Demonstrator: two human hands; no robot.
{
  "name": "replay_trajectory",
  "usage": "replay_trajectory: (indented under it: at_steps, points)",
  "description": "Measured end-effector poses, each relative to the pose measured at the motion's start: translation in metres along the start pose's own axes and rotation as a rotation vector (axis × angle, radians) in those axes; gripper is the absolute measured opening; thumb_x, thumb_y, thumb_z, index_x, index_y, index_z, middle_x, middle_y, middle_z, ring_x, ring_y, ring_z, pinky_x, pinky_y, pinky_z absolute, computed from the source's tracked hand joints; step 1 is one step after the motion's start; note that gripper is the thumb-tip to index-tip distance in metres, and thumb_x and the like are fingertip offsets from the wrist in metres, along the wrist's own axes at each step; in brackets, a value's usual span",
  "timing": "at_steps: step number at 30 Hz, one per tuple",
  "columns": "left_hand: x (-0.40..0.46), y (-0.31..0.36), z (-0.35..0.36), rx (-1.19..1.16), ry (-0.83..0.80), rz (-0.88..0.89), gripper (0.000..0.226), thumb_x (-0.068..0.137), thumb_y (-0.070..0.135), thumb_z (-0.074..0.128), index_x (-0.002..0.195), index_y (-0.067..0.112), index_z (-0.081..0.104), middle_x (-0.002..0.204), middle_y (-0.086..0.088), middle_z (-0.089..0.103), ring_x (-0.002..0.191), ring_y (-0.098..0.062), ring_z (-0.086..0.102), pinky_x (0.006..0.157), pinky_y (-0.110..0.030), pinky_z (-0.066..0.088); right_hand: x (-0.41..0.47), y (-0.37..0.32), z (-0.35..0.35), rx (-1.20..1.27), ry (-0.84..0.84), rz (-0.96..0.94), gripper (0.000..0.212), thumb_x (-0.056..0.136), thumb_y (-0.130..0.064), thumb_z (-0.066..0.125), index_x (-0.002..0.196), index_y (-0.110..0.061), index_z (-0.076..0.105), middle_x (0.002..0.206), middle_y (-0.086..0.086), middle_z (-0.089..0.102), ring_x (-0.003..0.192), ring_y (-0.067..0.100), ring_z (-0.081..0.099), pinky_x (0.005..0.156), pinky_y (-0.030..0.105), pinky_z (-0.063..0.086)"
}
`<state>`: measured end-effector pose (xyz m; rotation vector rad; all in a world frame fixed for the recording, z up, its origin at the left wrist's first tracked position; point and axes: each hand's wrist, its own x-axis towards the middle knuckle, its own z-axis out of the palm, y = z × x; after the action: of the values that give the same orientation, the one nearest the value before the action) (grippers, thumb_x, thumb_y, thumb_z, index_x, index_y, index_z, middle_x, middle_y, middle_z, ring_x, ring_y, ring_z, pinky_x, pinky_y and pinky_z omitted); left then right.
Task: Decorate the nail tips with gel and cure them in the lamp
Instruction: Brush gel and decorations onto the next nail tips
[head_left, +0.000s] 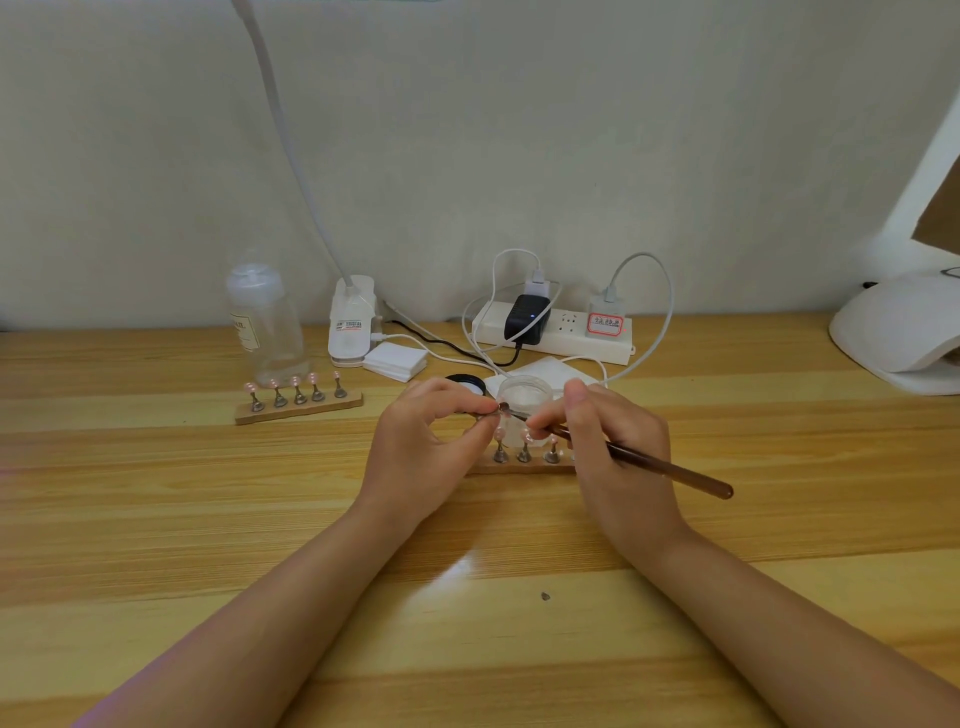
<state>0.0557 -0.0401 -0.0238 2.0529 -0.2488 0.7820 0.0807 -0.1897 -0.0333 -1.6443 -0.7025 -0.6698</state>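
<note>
My left hand (431, 447) pinches a small nail tip on its metal stand (493, 410) and holds it above the near wooden holder (519, 466). My right hand (613, 441) grips a brown brush (670, 470), whose tip touches that nail tip. Three pink nail tips (524, 441) stand on the near holder, partly hidden by my fingers. Behind them sits an open clear gel jar (524, 395) with its black lid (465, 384) to the left. A second wooden holder (298, 405) with several pink nail tips lies to the left. The white curing lamp (898, 338) is at the far right.
A clear bottle (265, 322) and a white clip lamp base (353, 322) stand at the back left. White pads (396, 361) lie beside them. A power strip (556, 332) with plugs and looping cables lies along the wall. A small dark speck (545, 596) marks the wooden table.
</note>
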Motion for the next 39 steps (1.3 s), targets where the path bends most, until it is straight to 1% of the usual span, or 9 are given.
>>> replay_trajectory:
  at_steps: [4,6,12,17,21,26,30,34,39]
  points:
    - [0.0000,0.0001,0.0000,-0.003,0.001,-0.002,0.019,0.072,0.002,0.073,0.086,0.015,0.071,0.083,-0.001,0.066,0.085,-0.015,0.061,0.080,-0.025,0.048,-0.0006,-0.0013,-0.0007,0.062,0.019,0.012,0.045,0.092,-0.031,0.036,0.062,-0.015,0.066,0.058,-0.002,0.063,0.058,0.009,0.060,0.060,0.031,0.049]
    - [0.0003,-0.0003,0.0001,-0.003,0.001,-0.005,0.017,0.073,0.003,0.073,0.085,0.014,0.072,0.082,0.000,0.066,0.084,-0.015,0.061,0.080,-0.023,0.047,-0.0006,-0.0019,-0.0011,0.090,0.031,0.033,0.043,0.092,-0.032,0.035,0.062,-0.019,0.064,0.057,-0.004,0.062,0.055,0.008,0.060,0.058,0.026,0.048]
    - [0.0006,-0.0009,0.0004,0.005,-0.002,-0.002,0.016,0.073,0.004,0.073,0.084,0.015,0.072,0.082,0.001,0.066,0.084,-0.013,0.061,0.079,-0.020,0.046,0.0017,-0.0027,-0.0015,0.011,0.025,0.009,0.036,0.093,-0.030,0.032,0.073,-0.026,0.062,0.069,-0.007,0.064,0.071,0.007,0.062,0.067,0.030,0.050]
    - [0.0006,-0.0011,0.0001,-0.004,0.003,0.004,0.020,0.073,0.003,0.073,0.085,0.019,0.070,0.083,0.000,0.067,0.084,-0.014,0.061,0.080,-0.024,0.047,0.0007,-0.0022,0.0006,-0.019,-0.016,0.053,0.038,0.093,-0.035,0.034,0.074,-0.025,0.065,0.071,-0.010,0.066,0.076,0.005,0.063,0.072,0.027,0.050]
    - [0.0009,-0.0020,0.0003,0.000,-0.002,0.007,0.019,0.073,0.002,0.073,0.086,0.016,0.071,0.083,0.001,0.066,0.085,-0.013,0.061,0.079,-0.020,0.047,0.0001,-0.0030,0.0005,0.061,-0.016,0.088,0.044,0.092,-0.036,0.035,0.068,-0.017,0.067,0.063,-0.004,0.065,0.066,0.009,0.064,0.066,0.030,0.051]
    - [0.0012,-0.0035,-0.0007,0.007,-0.007,0.021,0.015,0.074,0.003,0.072,0.086,0.013,0.071,0.084,-0.001,0.067,0.084,-0.013,0.061,0.079,-0.019,0.046,-0.0005,-0.0046,-0.0001,0.166,0.026,0.136,0.047,0.089,-0.039,0.035,0.058,-0.020,0.065,0.055,0.001,0.063,0.051,0.012,0.059,0.055,0.027,0.048]
    - [0.0016,-0.0039,-0.0006,0.003,-0.009,0.029,0.014,0.075,0.002,0.071,0.087,0.009,0.071,0.085,-0.002,0.067,0.085,-0.013,0.061,0.079,-0.013,0.045,0.0002,-0.0046,0.0008,0.137,0.041,0.062,0.043,0.092,-0.031,0.033,0.067,-0.020,0.065,0.061,-0.004,0.064,0.061,0.007,0.062,0.060,0.013,0.044]
    - [0.0016,-0.0037,-0.0006,-0.008,-0.015,0.032,0.013,0.075,0.002,0.071,0.087,0.008,0.071,0.085,-0.002,0.067,0.085,-0.013,0.060,0.078,-0.011,0.043,0.0010,-0.0035,0.0014,0.093,0.012,0.100,0.038,0.092,-0.036,0.034,0.073,-0.027,0.066,0.069,-0.006,0.067,0.074,0.005,0.064,0.067,0.015,0.046]
    - [0.0017,-0.0035,-0.0010,-0.015,-0.011,0.046,0.013,0.075,0.003,0.070,0.087,0.008,0.070,0.085,-0.002,0.067,0.085,-0.013,0.061,0.079,-0.012,0.044,0.0009,-0.0042,0.0016,0.098,-0.005,0.119,0.040,0.092,-0.039,0.034,0.071,-0.028,0.066,0.074,-0.007,0.068,0.074,0.007,0.065,0.067,0.018,0.047]
